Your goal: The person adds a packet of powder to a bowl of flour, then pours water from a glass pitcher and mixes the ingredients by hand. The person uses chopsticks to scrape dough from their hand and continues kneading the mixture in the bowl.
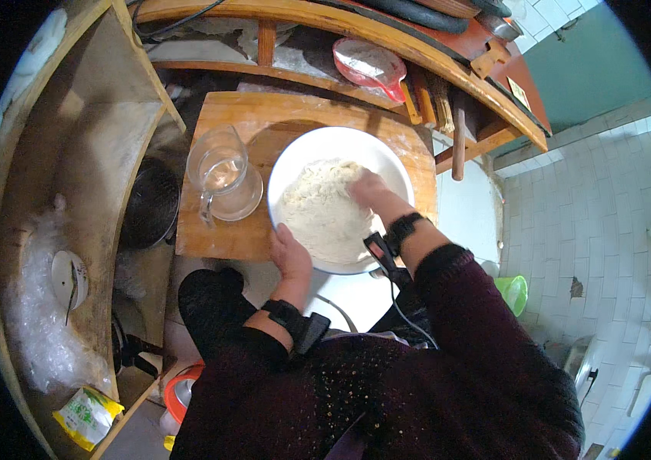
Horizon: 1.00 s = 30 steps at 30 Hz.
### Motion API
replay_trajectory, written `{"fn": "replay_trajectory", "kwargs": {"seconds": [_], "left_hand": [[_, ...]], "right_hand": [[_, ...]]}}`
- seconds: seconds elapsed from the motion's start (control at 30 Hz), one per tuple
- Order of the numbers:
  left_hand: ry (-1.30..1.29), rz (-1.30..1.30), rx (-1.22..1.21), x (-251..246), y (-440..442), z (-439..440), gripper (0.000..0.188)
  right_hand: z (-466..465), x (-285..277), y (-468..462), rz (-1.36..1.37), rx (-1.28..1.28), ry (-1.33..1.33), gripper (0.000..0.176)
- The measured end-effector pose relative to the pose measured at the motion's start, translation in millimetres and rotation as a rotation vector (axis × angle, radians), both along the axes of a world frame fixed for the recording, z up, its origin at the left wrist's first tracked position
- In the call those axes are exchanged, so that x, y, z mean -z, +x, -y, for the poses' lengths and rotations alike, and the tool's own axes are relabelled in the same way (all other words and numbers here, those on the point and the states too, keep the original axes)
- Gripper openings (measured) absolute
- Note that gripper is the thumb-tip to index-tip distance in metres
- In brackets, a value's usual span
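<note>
A wide white basin (340,141) with a blue rim rests on a wooden board (228,244), partly over its near edge. Pale flour (325,213) fills much of it, crumbly at the far side. My left hand (293,253) holds the basin's near-left rim, thumb on top. Inside the basin, my right hand (368,188) is in the flour at the right side, blurred, its fingertips hidden. Left of the basin stands a clear glass jug (225,184) with its handle towards me; it seems to hold some water.
Beyond the board, a table shelf holds a red scoop (371,66) with white powder. A wooden rod (459,138) and a brush (444,106) hang beside it. A wooden cabinet (90,144) stands left, with a dark pan (150,201). A green container (512,293) is at right.
</note>
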<state>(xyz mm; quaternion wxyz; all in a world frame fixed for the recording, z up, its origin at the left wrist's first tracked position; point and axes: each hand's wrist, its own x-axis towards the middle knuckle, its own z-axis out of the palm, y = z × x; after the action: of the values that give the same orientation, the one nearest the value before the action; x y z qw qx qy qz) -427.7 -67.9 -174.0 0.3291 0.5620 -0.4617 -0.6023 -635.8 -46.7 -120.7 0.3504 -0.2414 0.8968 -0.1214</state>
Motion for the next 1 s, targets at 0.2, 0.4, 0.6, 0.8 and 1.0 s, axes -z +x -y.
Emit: {"fn": "replay_trajectory", "kwargs": {"seconds": [0.2, 0.4, 0.6, 0.8, 1.0], "left_hand": [[0.546, -0.077, 0.382, -2, 14, -68, 0.039], [-0.015, 0.098, 0.442, 9, -10, 24, 0.042], [-0.223, 0.02, 0.385, 0, -57, 33, 0.043], [-0.214, -0.091, 0.293, 28, -51, 15, 0.043], [-0.313, -0.002, 0.28, 23, -48, 12, 0.049]], "right_hand": [[24, -11, 25, -0.265, -0.53, 0.127, 0.047], [-61, -27, 37, -0.331, -0.403, 0.006, 0.058], [-117, -26, 23, -0.228, 0.008, 0.031, 0.065], [-115, 17, -24, 0.072, 0.619, -0.252, 0.063], [-60, 28, -54, 0.293, 0.481, -0.142, 0.05]]}}
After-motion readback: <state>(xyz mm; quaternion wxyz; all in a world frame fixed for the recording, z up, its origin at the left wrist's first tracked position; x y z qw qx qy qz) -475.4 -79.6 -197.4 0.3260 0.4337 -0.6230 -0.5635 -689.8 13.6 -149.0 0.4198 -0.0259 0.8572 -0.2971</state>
